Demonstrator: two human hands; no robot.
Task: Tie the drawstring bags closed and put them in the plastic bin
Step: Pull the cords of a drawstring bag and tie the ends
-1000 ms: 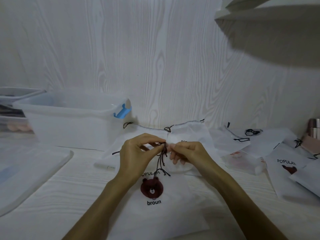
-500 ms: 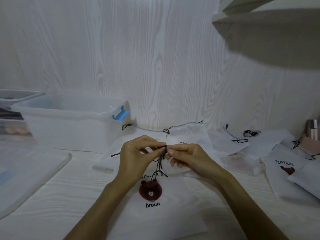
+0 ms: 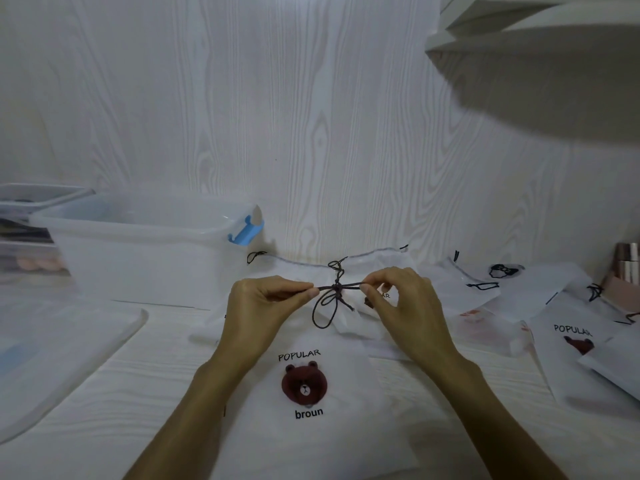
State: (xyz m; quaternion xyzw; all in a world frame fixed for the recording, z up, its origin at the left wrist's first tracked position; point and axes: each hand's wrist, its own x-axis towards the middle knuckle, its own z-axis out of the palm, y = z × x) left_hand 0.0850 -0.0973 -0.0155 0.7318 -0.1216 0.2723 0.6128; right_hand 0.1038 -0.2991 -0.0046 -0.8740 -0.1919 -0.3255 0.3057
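On white wood-grain tabletop (image 3: 104, 393), your left hand (image 3: 258, 311) and right hand (image 3: 407, 304), close together a moment ago, now pinch the dark drawstring cord (image 3: 334, 289) and pull apart, so the knot tightens.

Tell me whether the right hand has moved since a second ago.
Yes. The right hand has pulled away to the right, off the knot, measured against the bear print on the bag; it pinches the drawstring taut.

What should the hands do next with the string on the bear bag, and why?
Probably pull a bit more, then let go. Left hand and right hand each pinch the drawstring, stretched tight across a knot above the bear bag. The plastic bin waits left.
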